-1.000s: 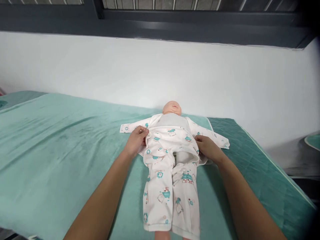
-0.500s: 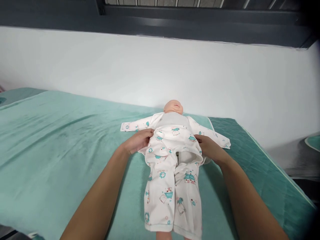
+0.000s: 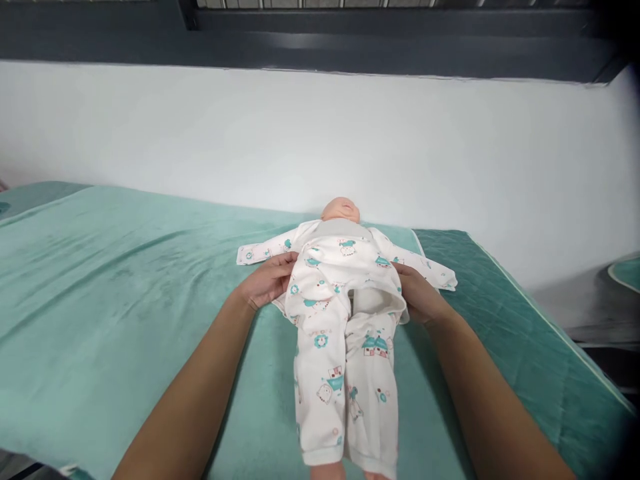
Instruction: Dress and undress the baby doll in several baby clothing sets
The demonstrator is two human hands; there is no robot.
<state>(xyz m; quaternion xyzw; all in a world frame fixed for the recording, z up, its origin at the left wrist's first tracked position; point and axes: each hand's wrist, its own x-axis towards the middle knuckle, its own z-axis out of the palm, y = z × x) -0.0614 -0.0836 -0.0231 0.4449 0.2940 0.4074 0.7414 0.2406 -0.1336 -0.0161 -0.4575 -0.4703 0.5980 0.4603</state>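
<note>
A baby doll [image 3: 342, 209] lies on its back, head toward the wall, its sleeved arms spread to both sides. It wears a white printed top [image 3: 267, 249] and white printed trousers [image 3: 320, 373], whose upper part covers its belly. My left hand [image 3: 269, 279] is closed at the left side of the waist, fingertips on the trouser cloth. At the right side of the waist my right hand [image 3: 417, 290] has its fingers curled at the cloth, partly hidden behind it. The doll's feet are cut off by the lower frame edge.
A light green sheet [image 3: 125, 287] lies under the doll, with a darker green quilted mat [image 3: 505, 320] on the right. Behind them stands a white wall [image 3: 300, 140], below a dark metal beam [image 3: 350, 43].
The trouser legs have straightened and shifted a little. Both hands stay at the waist, with the view slightly shifted.
</note>
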